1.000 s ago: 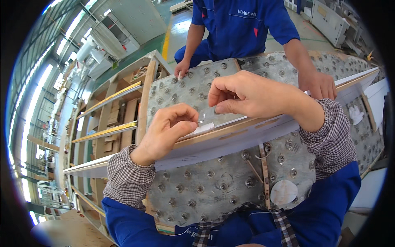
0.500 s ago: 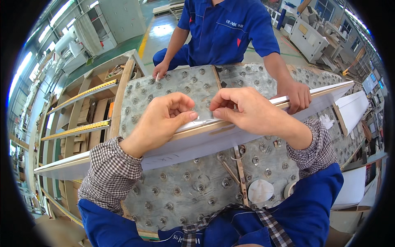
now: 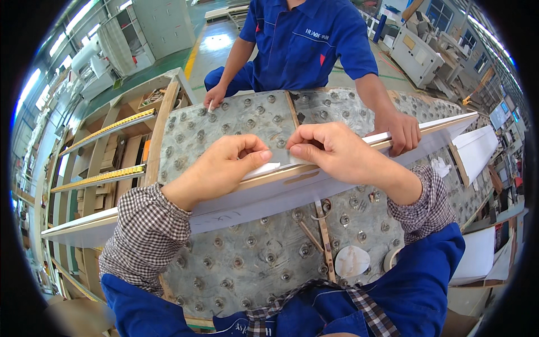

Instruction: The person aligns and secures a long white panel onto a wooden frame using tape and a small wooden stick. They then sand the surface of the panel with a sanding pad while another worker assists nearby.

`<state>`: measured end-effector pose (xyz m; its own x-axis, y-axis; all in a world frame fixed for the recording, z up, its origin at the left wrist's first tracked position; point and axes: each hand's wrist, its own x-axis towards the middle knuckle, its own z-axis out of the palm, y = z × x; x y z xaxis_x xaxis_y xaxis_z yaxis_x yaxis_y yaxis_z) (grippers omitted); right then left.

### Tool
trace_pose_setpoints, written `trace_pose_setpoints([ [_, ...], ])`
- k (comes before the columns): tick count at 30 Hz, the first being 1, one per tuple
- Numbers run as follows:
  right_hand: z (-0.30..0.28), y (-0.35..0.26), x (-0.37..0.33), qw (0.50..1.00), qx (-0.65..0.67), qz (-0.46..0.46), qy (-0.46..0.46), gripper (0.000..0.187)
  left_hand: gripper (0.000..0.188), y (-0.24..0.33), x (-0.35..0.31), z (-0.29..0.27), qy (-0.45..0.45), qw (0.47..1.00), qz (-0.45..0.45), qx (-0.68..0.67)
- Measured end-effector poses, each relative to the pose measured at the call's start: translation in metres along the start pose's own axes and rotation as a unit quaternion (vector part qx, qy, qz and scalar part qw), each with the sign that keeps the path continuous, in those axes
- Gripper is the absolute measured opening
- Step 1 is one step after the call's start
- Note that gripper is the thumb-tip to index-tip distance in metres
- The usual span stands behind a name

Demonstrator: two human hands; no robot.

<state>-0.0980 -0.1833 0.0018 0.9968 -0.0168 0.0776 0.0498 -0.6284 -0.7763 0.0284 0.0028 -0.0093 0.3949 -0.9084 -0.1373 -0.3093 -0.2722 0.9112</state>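
A long white panel point(image 3: 264, 199) stands on edge across the table, with a wood-coloured band along its top. Over that top edge my left hand point(image 3: 222, 165) is closed in a pinch, its thumb and forefinger beside the loose end of a thin white strip point(image 3: 268, 168). Whether the fingertips hold the strip is hard to see. Just to the right, my right hand point(image 3: 331, 149) also pinches thumb against forefinger above the edge; anything between them is too small to name. A narrow gap separates the two hands.
Opposite me, a person in blue grips the panel with one hand point(image 3: 400, 132); their other hand point(image 3: 215, 96) holds a short white stick. Ball casters stud the metal table point(image 3: 241, 247). A white disc point(image 3: 352, 261) and a tape roll point(image 3: 391, 258) lie near me; a wooden frame point(image 3: 160, 132) stands left.
My hands have stayed close together over the panel's edge, with the left one slightly lower. The white strip's loose end now shows more clearly. The whole view has shifted slightly.
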Motion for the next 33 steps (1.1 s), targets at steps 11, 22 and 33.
trace_pose_setpoints([
  [11, 0.004, 0.003, 0.003, 1.0, -0.004, -0.019, 0.019, 0.016, 0.027, 0.0, -0.001, -0.002, -0.008, 1.0, -0.022, -0.002],
  [22, 0.008, -0.001, 0.005, 0.999, -0.008, -0.043, 0.025, 0.015, 0.025, -0.005, -0.001, -0.003, 0.002, 1.0, -0.012, -0.011],
  [33, 0.017, -0.008, 0.008, 0.997, -0.022, -0.066, 0.042, 0.014, 0.022, -0.006, -0.004, -0.006, 0.005, 0.999, -0.023, -0.025],
])
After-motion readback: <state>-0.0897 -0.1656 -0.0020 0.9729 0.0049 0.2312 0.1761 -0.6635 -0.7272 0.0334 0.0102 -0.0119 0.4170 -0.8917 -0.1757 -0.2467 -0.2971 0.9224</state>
